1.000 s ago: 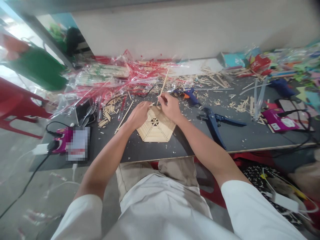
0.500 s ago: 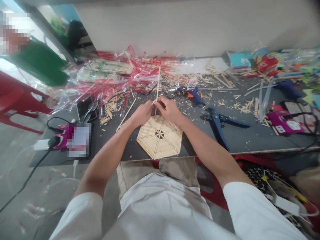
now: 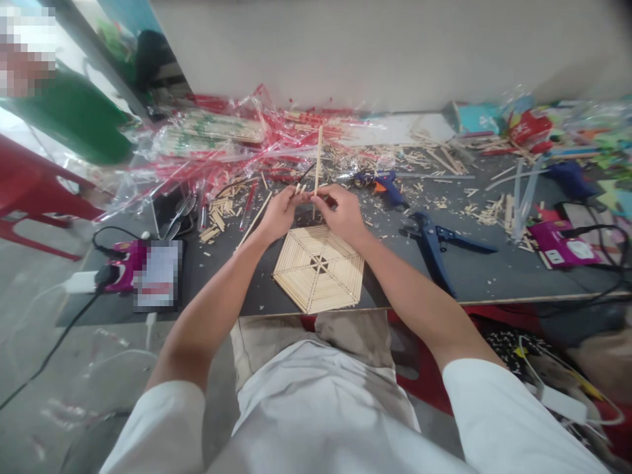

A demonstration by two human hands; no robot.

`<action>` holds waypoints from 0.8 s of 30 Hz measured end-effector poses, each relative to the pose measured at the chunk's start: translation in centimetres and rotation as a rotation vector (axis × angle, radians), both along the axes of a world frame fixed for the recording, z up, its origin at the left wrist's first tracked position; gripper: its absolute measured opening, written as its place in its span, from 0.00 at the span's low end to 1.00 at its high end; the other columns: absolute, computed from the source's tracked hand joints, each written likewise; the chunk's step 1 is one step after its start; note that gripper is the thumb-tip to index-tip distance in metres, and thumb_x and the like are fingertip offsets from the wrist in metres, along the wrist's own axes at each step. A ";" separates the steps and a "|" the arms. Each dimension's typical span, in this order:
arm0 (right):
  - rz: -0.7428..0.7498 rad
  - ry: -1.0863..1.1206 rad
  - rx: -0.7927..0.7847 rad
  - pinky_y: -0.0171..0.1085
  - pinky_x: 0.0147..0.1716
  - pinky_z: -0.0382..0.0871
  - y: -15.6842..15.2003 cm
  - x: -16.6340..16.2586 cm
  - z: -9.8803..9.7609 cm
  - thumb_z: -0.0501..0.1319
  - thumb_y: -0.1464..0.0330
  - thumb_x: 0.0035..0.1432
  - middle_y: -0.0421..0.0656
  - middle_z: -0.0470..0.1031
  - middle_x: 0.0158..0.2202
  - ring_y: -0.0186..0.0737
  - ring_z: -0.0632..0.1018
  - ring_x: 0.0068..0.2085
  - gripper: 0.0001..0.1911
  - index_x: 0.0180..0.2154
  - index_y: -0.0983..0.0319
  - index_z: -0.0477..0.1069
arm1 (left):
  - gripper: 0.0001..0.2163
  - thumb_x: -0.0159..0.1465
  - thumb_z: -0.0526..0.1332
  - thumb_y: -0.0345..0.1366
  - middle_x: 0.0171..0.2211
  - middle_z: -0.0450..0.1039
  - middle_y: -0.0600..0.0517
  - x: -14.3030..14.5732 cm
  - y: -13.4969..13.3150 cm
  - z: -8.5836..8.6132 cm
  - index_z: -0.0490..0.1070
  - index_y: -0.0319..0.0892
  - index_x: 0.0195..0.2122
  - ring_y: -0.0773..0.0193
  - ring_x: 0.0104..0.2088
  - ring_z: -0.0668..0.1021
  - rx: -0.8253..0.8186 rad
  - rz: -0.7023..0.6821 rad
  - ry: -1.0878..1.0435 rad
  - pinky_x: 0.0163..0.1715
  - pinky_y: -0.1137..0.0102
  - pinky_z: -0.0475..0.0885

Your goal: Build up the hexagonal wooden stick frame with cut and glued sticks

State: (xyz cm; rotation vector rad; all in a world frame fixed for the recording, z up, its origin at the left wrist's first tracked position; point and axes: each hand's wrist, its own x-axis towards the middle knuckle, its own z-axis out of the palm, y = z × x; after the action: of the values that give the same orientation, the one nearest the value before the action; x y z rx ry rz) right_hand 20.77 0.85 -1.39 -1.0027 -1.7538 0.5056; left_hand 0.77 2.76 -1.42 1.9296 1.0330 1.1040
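My right hand (image 3: pixel 340 209) pinches a long pale wooden stick (image 3: pixel 318 158), which stands nearly upright above the bench. Close beside it, my left hand (image 3: pixel 281 209) is closed on a short wooden stick (image 3: pixel 298 189), whose end pokes out above the fingers. The fingertips of both hands almost meet. Just below them a hexagonal panel (image 3: pixel 336 289) of wooden sticks lies flat near the table's front edge, with spokes crossing at an open centre. Another long stick (image 3: pixel 254 222) rests on the table, partly behind my left forearm.
Blue cutting pliers (image 3: pixel 434 250) and a blue glue gun (image 3: pixel 389 187) lie to the right. Stick offcuts (image 3: pixel 217 220) and plastic-wrapped bundles (image 3: pixel 212 128) cover the back. At left are a phone (image 3: pixel 157 273) and a purple power strip (image 3: pixel 123 263) with cables. A red stool (image 3: pixel 39 191) stands beyond.
My left hand has turned and drawn slightly away from the long stick, so the short stick's end now shows. The long stick is more upright, and the view has shifted slightly.
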 end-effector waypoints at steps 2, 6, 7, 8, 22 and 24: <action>-0.003 0.023 -0.031 0.42 0.36 0.71 -0.1 0.0 0.1 0.64 0.54 0.69 0.44 0.82 0.38 0.39 0.76 0.33 0.15 0.40 0.57 0.82 | 0.09 0.73 0.59 0.39 0.35 0.76 0.49 0.2 -0.2 0.2 0.69 0.43 0.35 0.61 0.37 0.76 -0.001 0.036 0.048 0.43 0.64 0.73; -0.011 0.110 -0.063 0.41 0.36 0.70 -0.2 -0.1 0.1 0.68 0.56 0.66 0.42 0.82 0.35 0.39 0.76 0.34 0.12 0.38 0.56 0.84 | 0.07 0.70 0.62 0.40 0.31 0.71 0.54 0.7 -0.7 0.4 0.70 0.44 0.37 0.64 0.32 0.71 -0.031 0.046 0.068 0.37 0.66 0.66; -0.009 0.118 -0.074 0.41 0.36 0.70 -0.1 -0.1 0.1 0.69 0.56 0.65 0.42 0.82 0.35 0.39 0.76 0.34 0.11 0.37 0.56 0.84 | 0.07 0.69 0.63 0.41 0.31 0.71 0.54 0.8 -0.8 0.3 0.69 0.44 0.38 0.64 0.32 0.71 -0.040 0.042 0.060 0.36 0.67 0.65; -0.002 0.119 -0.090 0.41 0.36 0.70 -0.2 -0.1 0.2 0.70 0.56 0.64 0.41 0.82 0.34 0.39 0.76 0.34 0.11 0.36 0.56 0.84 | 0.07 0.69 0.63 0.41 0.31 0.72 0.54 0.8 -0.9 0.3 0.69 0.45 0.39 0.64 0.32 0.72 -0.045 0.039 0.058 0.37 0.67 0.65; 0.144 0.025 -0.096 0.42 0.38 0.70 -0.4 0.0 0.5 0.69 0.53 0.65 0.44 0.82 0.37 0.40 0.77 0.35 0.15 0.39 0.57 0.84 | 0.08 0.68 0.61 0.33 0.40 0.80 0.50 0.6 -0.8 -0.6 0.69 0.46 0.47 0.59 0.39 0.82 -0.005 0.020 0.222 0.41 0.64 0.74; 0.124 -0.013 -0.083 0.42 0.37 0.70 -0.4 0.1 0.6 0.68 0.54 0.66 0.44 0.82 0.36 0.40 0.76 0.35 0.14 0.38 0.57 0.83 | 0.10 0.67 0.61 0.31 0.37 0.81 0.51 0.7 -0.9 -0.6 0.68 0.47 0.49 0.58 0.40 0.82 -0.010 0.016 0.212 0.41 0.64 0.74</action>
State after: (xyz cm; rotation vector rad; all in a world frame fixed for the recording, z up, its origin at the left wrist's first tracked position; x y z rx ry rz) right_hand 20.83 0.42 -0.79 -0.9600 -1.8272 0.6565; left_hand 1.44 1.81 -2.00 2.0664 1.1658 0.9155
